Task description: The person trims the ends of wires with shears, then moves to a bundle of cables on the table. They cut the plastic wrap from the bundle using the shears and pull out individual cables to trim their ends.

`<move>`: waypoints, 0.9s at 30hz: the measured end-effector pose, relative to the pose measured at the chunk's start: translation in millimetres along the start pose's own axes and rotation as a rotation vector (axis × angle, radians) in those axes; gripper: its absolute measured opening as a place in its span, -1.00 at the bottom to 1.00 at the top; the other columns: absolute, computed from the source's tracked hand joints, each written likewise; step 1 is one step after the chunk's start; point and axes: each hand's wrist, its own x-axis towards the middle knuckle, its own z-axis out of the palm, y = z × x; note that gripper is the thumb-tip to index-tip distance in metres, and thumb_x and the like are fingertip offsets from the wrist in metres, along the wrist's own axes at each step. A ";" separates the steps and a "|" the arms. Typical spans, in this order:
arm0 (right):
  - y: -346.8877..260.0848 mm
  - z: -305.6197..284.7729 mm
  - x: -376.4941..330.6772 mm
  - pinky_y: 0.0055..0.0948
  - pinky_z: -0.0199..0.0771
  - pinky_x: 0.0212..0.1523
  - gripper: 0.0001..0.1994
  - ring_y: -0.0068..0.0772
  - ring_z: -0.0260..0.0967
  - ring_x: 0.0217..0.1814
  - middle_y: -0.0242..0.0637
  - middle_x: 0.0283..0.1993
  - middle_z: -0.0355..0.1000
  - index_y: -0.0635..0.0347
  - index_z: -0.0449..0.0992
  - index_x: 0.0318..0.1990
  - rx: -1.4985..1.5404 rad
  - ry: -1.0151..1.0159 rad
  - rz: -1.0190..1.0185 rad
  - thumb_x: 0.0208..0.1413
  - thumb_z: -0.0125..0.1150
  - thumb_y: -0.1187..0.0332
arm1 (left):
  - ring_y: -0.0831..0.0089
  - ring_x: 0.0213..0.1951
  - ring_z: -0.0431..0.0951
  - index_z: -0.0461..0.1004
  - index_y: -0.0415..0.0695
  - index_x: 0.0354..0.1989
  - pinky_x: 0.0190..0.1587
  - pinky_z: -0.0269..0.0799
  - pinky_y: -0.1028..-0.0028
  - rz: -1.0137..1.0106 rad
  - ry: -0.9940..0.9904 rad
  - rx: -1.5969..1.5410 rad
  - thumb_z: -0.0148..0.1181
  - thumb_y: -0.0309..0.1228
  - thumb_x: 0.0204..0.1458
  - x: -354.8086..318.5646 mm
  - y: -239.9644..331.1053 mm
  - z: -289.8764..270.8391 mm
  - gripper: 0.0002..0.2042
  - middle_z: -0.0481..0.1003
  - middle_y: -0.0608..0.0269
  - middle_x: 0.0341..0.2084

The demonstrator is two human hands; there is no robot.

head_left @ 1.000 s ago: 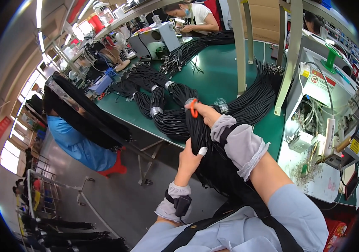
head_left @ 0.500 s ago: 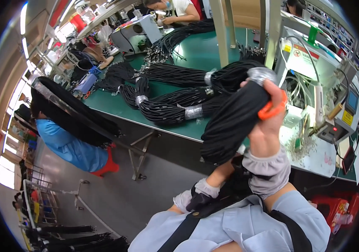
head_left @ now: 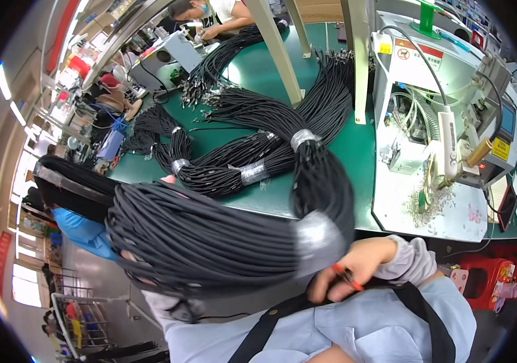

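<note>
A thick bundle of black cables [head_left: 210, 233] lies across the front of my body, blurred at its lower edge. Clear wrapping [head_left: 319, 242] binds its right part, and from there the cables bend up to a second wrapped band [head_left: 304, 140] over the bench. My left hand [head_left: 170, 179] is mostly hidden behind the bundle's left part; a fingertip shows over the top edge, and the hand carries the bundle. My right hand [head_left: 355, 269] is closed around a small orange tool [head_left: 347, 277], just below the wrapping and close to my chest. The tool's exact kind is unclear.
More wrapped black cables [head_left: 216, 175] lie on the green bench [head_left: 276, 196]. Pale posts [head_left: 273, 51] rise from it. A machine [head_left: 452, 139] stands right, with metal scraps before it. Two people [head_left: 225, 24] [head_left: 83, 230] sit at far left and left. A red stool [head_left: 485, 278] is at right.
The bundle has swung down and left across my body. My right hand has left its wrapped end and dropped toward my chest. My left hand has moved out left behind the bundle.
</note>
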 end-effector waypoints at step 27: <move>56.6 -132.7 61.6 -0.61 0.35 -0.48 -0.81 -0.41 0.45 -0.42 -0.14 -0.39 0.44 0.38 0.34 -0.34 -0.029 1.914 -0.360 0.02 0.08 0.39 | 0.29 -0.35 0.48 0.47 -0.11 -0.34 -0.28 0.35 0.37 -0.283 -0.328 1.812 0.01 -0.37 -0.05 384.6 -7.7 -56.9 -0.84 0.49 0.19 -0.43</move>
